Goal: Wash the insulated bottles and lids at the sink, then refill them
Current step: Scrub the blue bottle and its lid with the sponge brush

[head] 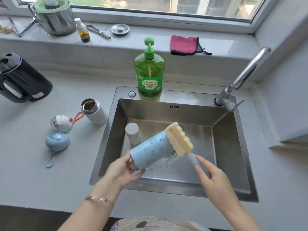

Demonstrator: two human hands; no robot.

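My left hand (124, 170) grips the open neck end of a light blue insulated bottle (149, 151), held on its side over the steel sink (233, 164). A yellow sponge brush (180, 139) presses against the bottle's base end; my right hand (210, 174) holds its clear handle. A white cylinder (133, 133), perhaps another bottle, stands inside the sink at its left. On the counter to the left stands an open white bottle (95, 111), with a white lid (61, 123) and a blue lid (57, 141) beside it.
A green dish soap pump bottle (149, 75) stands on the sink's back rim. The chrome faucet (243, 77) rises at the back right. A black kettle (20, 80) sits far left. On the windowsill lie a pink cloth (184, 45), a steel pot (53, 17) and a drain plug (120, 29).
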